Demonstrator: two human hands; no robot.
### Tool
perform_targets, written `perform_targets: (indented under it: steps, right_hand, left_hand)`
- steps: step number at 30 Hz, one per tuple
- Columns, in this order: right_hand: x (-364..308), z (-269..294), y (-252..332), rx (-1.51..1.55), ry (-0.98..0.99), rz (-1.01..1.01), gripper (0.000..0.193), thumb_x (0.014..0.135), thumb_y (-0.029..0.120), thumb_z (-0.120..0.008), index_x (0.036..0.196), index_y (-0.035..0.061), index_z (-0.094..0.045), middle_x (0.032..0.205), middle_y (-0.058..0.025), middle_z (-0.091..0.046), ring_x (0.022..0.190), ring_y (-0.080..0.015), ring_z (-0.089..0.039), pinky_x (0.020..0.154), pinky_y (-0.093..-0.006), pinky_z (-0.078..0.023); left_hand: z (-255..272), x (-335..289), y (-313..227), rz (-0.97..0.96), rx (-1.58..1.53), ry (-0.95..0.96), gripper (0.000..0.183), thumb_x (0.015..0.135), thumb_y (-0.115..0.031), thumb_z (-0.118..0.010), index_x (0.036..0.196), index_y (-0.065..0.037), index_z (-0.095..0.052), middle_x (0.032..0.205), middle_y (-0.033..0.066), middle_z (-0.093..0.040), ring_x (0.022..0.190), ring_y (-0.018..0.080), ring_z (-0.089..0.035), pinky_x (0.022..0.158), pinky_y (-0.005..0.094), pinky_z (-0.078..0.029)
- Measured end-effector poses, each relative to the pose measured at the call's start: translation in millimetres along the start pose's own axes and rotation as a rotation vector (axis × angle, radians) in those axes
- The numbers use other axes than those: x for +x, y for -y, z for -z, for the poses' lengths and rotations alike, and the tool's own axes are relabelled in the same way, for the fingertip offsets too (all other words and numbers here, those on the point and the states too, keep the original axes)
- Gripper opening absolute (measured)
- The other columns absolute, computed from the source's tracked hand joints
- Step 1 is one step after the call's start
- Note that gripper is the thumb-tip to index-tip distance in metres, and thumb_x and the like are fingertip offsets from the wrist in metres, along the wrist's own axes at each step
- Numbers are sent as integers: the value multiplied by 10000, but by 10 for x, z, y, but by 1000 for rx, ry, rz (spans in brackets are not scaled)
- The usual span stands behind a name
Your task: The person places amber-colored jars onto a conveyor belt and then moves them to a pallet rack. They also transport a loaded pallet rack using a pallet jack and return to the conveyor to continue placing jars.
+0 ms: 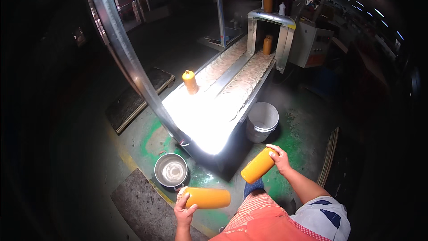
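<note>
Left hand (183, 209) wrapped round end of left yellow bottle (208, 198), just right of metal pot (171, 170); right hand (280, 159) clamped on end of right yellow bottle (258, 166), farther right of pot; both look stiff, smooth, maybe slippery; middle likely steadier hold

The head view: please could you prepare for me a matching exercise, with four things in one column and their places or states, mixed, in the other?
Column one
1. left hand
2. two-handled metal pot
3. right hand
4. white bucket

Column two
A. beside the conveyor, on its right
B. holds an orange bottle clearly tilted, lower end toward the picture's left
C. left of the conveyor's bright near end
D. holds an orange bottle nearly level in the picture

Pairs: 1-D, 2-C, 3-B, 4-A
</note>
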State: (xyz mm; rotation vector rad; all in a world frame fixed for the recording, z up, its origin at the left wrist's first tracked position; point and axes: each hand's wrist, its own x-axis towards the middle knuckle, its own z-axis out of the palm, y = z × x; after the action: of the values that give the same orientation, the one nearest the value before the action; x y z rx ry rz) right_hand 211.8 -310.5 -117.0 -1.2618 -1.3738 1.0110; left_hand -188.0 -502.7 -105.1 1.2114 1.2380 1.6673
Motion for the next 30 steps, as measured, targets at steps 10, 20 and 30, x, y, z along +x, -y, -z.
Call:
perform_targets:
  steps: [10,20,30]
  right_hand:
    - [2978,1164,-836,1003,218,-741,453,929,427,-468,1291,178,-577,1193,-83,-614,1101,-266,-598,970,-450,-473]
    - [4153,1476,-1473,1895,692,-647,495,984,527,-433,1339,224,-599,1344,-300,-481,1114,-519,-554,867,-582,-529]
    - [4277,1533,-1297,2029,683,-307,560,904,342,-691,1412,217,-492,1424,-279,-375,1247,-486,-467,1004,-551,-495]
  left_hand:
    - [-3126,3158,1381,971,-664,297,800,806,-687,-632,1375,-142,-489,1253,159,-593,1113,328,-592,945,466,-503]
    - [-4761,4638,1793,690,-244,565,329,981,-322,-503,1195,-92,-599,1077,125,-661,1016,304,-641,858,413,-543]
    - [-5008,5275,2230,1362,-1091,614,378,1000,-302,-479,1186,4,-601,1035,265,-684,832,367,-708,551,347,-614]
